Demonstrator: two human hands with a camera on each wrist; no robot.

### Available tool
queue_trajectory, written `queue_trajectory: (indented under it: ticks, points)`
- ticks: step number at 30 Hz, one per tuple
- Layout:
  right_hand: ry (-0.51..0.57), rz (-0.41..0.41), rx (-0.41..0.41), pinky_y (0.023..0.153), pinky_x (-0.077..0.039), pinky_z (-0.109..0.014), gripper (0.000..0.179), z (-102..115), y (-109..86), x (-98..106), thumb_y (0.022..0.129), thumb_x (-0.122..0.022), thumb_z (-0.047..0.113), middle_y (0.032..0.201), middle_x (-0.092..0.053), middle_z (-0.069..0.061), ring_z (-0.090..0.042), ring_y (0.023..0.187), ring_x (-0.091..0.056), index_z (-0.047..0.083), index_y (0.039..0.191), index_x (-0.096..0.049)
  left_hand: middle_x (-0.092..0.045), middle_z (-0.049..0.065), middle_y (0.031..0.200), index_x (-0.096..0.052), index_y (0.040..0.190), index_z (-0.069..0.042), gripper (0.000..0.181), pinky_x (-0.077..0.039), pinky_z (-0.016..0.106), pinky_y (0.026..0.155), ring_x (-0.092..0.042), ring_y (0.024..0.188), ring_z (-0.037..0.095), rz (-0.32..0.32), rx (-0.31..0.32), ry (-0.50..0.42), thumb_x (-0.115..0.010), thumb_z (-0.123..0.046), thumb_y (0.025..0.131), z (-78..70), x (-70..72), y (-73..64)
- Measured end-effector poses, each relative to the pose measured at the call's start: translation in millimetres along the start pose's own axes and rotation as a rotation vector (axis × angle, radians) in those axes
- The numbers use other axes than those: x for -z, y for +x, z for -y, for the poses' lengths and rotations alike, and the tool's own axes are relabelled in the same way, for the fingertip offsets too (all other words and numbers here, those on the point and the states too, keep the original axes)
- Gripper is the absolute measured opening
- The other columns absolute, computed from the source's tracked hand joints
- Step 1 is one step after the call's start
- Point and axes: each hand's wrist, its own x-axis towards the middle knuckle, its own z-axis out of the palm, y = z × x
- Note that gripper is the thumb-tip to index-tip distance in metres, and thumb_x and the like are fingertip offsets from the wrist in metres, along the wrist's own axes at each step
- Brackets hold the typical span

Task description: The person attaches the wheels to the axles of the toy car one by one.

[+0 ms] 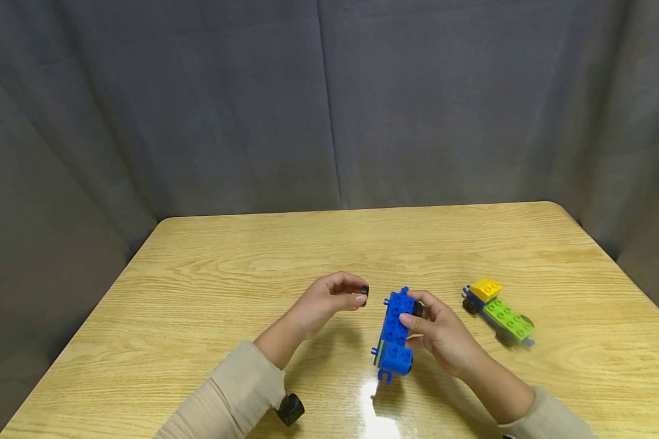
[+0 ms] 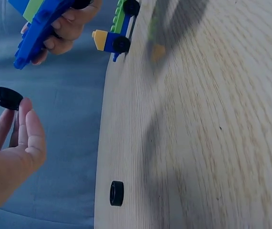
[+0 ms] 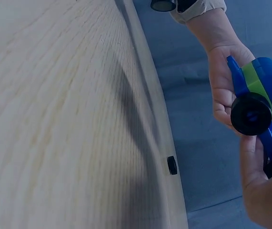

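Note:
In the head view my left hand (image 1: 321,305) pinches a small black wheel (image 1: 365,295) between thumb and fingertips. Just right of it, my right hand (image 1: 442,332) grips a blue toy vehicle (image 1: 393,332) above the table, thumb on its studded top. Black wheels show on the vehicle's right side, while bare axle pegs stick out on its left. A green strip is visible near its blue rounded block. The left wrist view shows the pinched wheel (image 2: 8,98) held apart from the vehicle (image 2: 40,33).
A second toy vehicle (image 1: 502,317), with a lime-green studded plate, yellow sloped block and black wheels, stands on the wooden table (image 1: 225,262) at the right. Another loose black wheel (image 2: 116,193) is on the table, seen in both wrist views. Grey curtains (image 1: 252,110) hang around the table.

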Motion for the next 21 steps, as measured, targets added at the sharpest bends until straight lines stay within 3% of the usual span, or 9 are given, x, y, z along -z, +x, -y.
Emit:
queue_trajectory:
  ticks: [5, 21]
  points:
    - [-0.003, 0.028, 0.015, 0.059, -0.048, -0.029, 0.018, 0.4, -1.1, -2.4, 0.086, -0.053, 0.009, 0.087, -0.05, -0.004, -0.013, 0.07, -0.054, 0.015, 0.101, -0.045, -0.054, 0.009, 0.099, -0.051, 0.107, 0.007, 0.028, -0.044, 0.031, 0.08, -0.054, 0.086, 0.016, 0.023, 0.01, -0.001, -0.058, -0.003, 0.081, -1.7, -4.6, -1.3]
    - [-0.031, 0.035, -0.005, 0.062, -0.047, -0.031, 0.027, -1.4, -1.5, -3.9, 0.086, -0.053, 0.011, 0.092, -0.048, -0.007, -0.015, 0.076, -0.052, 0.0, 0.107, -0.041, -0.054, 0.007, 0.1, -0.052, 0.105, 0.006, 0.028, -0.043, 0.032, 0.081, -0.054, 0.09, 0.018, 0.035, 0.024, -0.032, -0.06, -0.003, 0.079, 2.6, -13.9, 1.7]
